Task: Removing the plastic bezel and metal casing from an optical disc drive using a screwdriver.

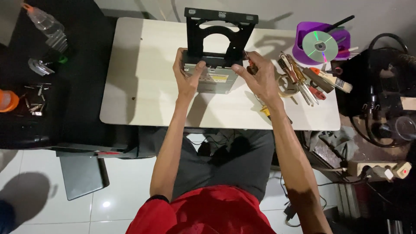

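- While both hands grip it, the disc drive (211, 77) sits on the pale desk (143, 86), near the far middle of it.
- The left hand (187, 73) is closed on the drive's left side, with the thumb on top of the metal case.
- The right hand (255, 76) is closed on the drive's right side, and its fingers also hold a small tool with an orange handle (250, 66).
- The black tray (220, 32) is pulled out of the drive and sticks out toward the far edge of the desk.
- Just beside the right hand lies a bunch of tools (303, 80), with screwdrivers and a small brush among them.
- Past those tools stands a purple holder (310, 41) with a shiny disc (320, 46) resting on it.
- Far to the left, on a dark surface, are a clear plastic bottle (45, 24) and some small metal bits (34, 102).
- White tiles cover the floor (39, 186) below.
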